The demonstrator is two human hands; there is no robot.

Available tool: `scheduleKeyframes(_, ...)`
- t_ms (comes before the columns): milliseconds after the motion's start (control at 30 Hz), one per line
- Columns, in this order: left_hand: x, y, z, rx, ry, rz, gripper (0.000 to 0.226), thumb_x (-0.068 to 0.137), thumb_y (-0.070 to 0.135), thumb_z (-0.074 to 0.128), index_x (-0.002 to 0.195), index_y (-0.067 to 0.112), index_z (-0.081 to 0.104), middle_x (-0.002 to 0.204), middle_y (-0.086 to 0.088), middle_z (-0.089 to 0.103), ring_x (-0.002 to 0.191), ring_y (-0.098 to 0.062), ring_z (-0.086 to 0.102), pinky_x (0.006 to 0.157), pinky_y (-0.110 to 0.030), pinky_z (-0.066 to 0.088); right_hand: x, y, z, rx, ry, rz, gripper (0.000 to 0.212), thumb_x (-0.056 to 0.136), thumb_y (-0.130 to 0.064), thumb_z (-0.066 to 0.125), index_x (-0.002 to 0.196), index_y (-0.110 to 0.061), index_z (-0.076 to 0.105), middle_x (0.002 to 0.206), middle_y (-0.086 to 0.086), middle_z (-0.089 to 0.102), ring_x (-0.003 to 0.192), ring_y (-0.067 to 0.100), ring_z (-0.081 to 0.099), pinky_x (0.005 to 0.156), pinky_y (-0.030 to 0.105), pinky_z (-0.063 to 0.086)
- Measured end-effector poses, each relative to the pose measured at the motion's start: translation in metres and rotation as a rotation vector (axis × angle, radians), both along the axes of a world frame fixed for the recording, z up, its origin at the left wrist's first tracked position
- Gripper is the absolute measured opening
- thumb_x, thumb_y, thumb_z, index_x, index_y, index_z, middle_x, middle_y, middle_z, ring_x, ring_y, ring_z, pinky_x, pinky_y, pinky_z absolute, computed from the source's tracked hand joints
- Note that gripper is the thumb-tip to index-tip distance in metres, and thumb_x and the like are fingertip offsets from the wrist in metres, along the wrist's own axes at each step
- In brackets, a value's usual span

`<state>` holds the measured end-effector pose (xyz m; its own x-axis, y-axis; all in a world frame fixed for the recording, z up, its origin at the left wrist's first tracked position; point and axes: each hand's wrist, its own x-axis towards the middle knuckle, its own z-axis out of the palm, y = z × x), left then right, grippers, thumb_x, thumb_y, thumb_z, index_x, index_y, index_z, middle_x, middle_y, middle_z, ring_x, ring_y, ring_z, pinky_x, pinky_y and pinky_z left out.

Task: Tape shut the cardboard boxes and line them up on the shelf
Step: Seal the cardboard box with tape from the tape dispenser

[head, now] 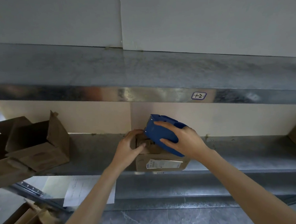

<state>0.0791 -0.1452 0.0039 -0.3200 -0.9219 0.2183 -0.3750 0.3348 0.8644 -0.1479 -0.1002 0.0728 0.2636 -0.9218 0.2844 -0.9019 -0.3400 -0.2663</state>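
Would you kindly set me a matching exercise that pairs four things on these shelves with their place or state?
Things:
1. tape dispenser
2. small box
3. open box
4. label

Places or states:
A. flaps up, at the left of the lower shelf
B. on the front edge of the upper shelf
C. gripped by the right hand
D. held by the left hand

Pairs: 1-C; 2-D; 3-A; 4-B.

You get a single view, from the camera worn on your head. It faces forward and a little down, close to the metal shelf point(250, 150), which crosses the centre. The wide lens also takes in the upper shelf point(141, 69) and wall point(189, 14) above and the floor point(167, 218) below.
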Motion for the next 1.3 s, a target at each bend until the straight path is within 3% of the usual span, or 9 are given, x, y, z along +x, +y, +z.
scheduleKeyframes(100, 0.013, -0.009, 0.016, 0.025, -0.034, 0.034, 0.035, 0.089, 0.022, 0.070, 0.121, 0.034, 0.061, 0.122, 0.022, 0.059, 0.111, 0.013, 0.049, 0.091, 0.001, 0.032, -0.001, 0.003, 0.011, -0.051, 0.015, 0.059, 0.057, 0.092, -0.041, 0.063, 0.144, -0.041, 0.039, 0.074, -0.002, 0.067, 0.044, -0.001, 0.031, 0.047, 0.017, 0.033)
scheduleKeyframes(167, 0.017, -0.015, 0.029, 0.025, -0.032, 0.035, 0.031, 0.091, 0.022, 0.068, 0.121, 0.027, 0.065, 0.121, 0.019, 0.060, 0.112, 0.008, 0.050, 0.087, 0.003, 0.033, 0.000, 0.008, 0.017, -0.038, 0.046, 0.112, 0.058, 0.092, -0.042, 0.061, 0.144, -0.043, 0.037, 0.075, -0.002, 0.067, 0.046, 0.002, 0.037, 0.049, 0.017, 0.037)
scheduleKeyframes(233, 0.019, -0.017, 0.042, 0.050, -0.012, -0.001, 0.028, 0.092, 0.018, 0.066, 0.120, 0.025, 0.066, 0.120, 0.015, 0.063, 0.110, 0.006, 0.054, 0.088, -0.001, 0.038, 0.002, 0.014, 0.021, -0.001, 0.071, 0.152, 0.058, 0.093, -0.046, 0.058, 0.145, -0.046, 0.032, 0.081, -0.003, 0.069, 0.050, 0.006, 0.046, 0.051, 0.011, 0.036)
scheduleKeyframes(300, 0.021, -0.016, 0.053, 0.066, 0.003, -0.068, 0.029, 0.093, 0.010, 0.064, 0.119, 0.022, 0.067, 0.119, 0.011, 0.066, 0.107, 0.011, 0.058, 0.091, -0.008, 0.043, 0.004, 0.020, 0.024, -0.007, 0.080, 0.178, 0.058, 0.093, -0.047, 0.057, 0.145, -0.046, 0.033, 0.070, -0.003, 0.065, 0.045, 0.005, 0.039, 0.049, 0.007, 0.027)
scheduleKeyframes(433, 0.020, -0.010, 0.063, 0.121, 0.039, -0.216, 0.035, 0.096, -0.003, 0.055, 0.127, 0.009, 0.065, 0.122, 0.003, 0.068, 0.113, 0.000, 0.061, 0.095, -0.013, 0.044, 0.007, 0.027, 0.028, -0.014, 0.093, 0.204, 0.057, 0.090, -0.052, 0.054, 0.144, -0.044, 0.038, 0.055, -0.004, 0.050, 0.041, 0.007, 0.028, 0.046, 0.017, 0.027)
scheduleKeyframes(600, 0.019, -0.005, 0.062, 0.138, 0.044, -0.253, 0.032, 0.092, -0.013, 0.052, 0.116, 0.001, 0.067, 0.113, -0.006, 0.071, 0.107, -0.009, 0.065, 0.092, -0.016, 0.047, 0.008, 0.034, 0.030, 0.008, 0.128, 0.230, 0.061, 0.089, -0.041, 0.065, 0.144, -0.042, 0.038, 0.064, 0.000, 0.060, 0.044, 0.010, 0.034, 0.046, 0.021, 0.031)
scheduleKeyframes(967, 0.015, -0.008, 0.056, 0.086, 0.031, -0.177, 0.018, 0.088, -0.013, 0.057, 0.094, 0.001, 0.067, 0.094, -0.011, 0.071, 0.093, -0.022, 0.067, 0.083, -0.028, 0.050, 0.009, 0.035, 0.035, 0.188, 0.123, 0.228, 0.069, 0.087, -0.060, 0.057, 0.144, -0.059, 0.018, 0.095, -0.006, 0.069, 0.061, 0.007, 0.050, 0.055, 0.019, 0.041)
scheduleKeyframes(1100, 0.011, -0.010, 0.058, 0.055, 0.012, -0.113, 0.018, 0.088, -0.011, 0.057, 0.090, 0.005, 0.066, 0.089, -0.006, 0.070, 0.090, -0.020, 0.066, 0.081, -0.032, 0.050, 0.009, 0.030, 0.046, 0.196, 0.054, 0.227, 0.066, 0.086, -0.048, 0.068, 0.142, -0.052, 0.033, 0.065, -0.023, 0.048, 0.051, -0.002, 0.050, 0.047, 0.010, 0.032)
scheduleKeyframes(1300, 0.012, -0.012, 0.067, 0.069, 0.091, -0.051, 0.026, 0.088, -0.008, 0.063, 0.082, 0.017, 0.066, 0.079, 0.008, 0.072, 0.078, -0.006, 0.067, 0.071, -0.015, 0.050, 0.003, 0.021, 0.059, 0.204, 0.065, 0.221, 0.065, 0.086, -0.047, 0.069, 0.140, -0.052, 0.035, 0.063, -0.027, 0.042, 0.046, -0.002, 0.045, 0.049, 0.010, 0.033)
